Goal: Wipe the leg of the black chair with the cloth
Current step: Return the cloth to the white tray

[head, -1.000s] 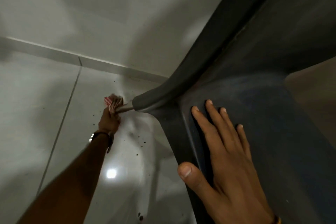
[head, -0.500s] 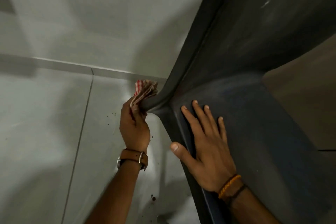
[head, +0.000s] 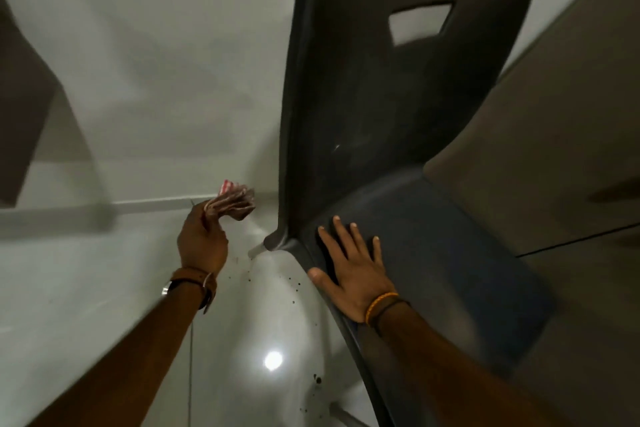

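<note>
The black chair [head: 398,107] stands in front of me, backrest up against the pale wall, seat reaching toward the lower right. Its rear left leg [head: 258,248] shows as a short pale stub below the seat corner. My left hand [head: 202,239] holds a bunched red-and-white cloth [head: 235,199] in the air, left of the chair and clear of the leg. My right hand [head: 353,270] lies flat with spread fingers on the seat's left edge. A second leg [head: 341,412] peeks out at the bottom.
A brown table top [head: 540,135] overlaps the chair seat on the right. Glossy grey floor tiles [head: 86,288] carry dark specks and a lamp reflection [head: 273,360]. A dark blurred shape [head: 20,107] hangs at the far left by the wall.
My left hand has lifted the cloth up and off the chair leg. The view has pulled back and risen, so the whole backrest shows. My right hand stays on the seat.
</note>
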Available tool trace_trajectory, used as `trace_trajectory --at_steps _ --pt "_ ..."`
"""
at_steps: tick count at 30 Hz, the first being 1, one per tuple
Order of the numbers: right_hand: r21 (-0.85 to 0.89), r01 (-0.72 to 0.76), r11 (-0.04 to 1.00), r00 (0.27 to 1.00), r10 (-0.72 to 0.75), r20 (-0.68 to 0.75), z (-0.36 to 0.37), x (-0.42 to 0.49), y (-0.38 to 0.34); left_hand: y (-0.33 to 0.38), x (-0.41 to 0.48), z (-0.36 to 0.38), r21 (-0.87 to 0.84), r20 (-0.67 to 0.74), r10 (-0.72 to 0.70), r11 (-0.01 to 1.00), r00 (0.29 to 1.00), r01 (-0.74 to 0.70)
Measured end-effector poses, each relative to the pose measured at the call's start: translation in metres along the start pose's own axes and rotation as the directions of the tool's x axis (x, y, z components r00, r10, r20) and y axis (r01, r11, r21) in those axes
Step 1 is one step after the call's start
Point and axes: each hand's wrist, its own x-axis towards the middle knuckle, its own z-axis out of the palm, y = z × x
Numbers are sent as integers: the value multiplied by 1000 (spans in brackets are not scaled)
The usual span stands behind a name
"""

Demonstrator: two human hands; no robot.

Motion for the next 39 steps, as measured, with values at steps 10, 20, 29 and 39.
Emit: trace_trajectory --at_steps 10,20,29,39 --pt "25 -34 999 981 38 -190 -140 -63 -36 196 -14 -77 47 -40 361 932 932 -359" --pt "-7 -190 982 855 162 -493 -363 -202 0 466 -70 -150 67 -114 769 638 629 -767" --pt "75 -446 892 691 396 -605 -454 -356 96 625 -243 -8 -259 198 954 271 224 -927" --pt "269 -664 698 515 687 -513 -406 -485 216 669 -406 143 -394 387 922 194 29 -898"
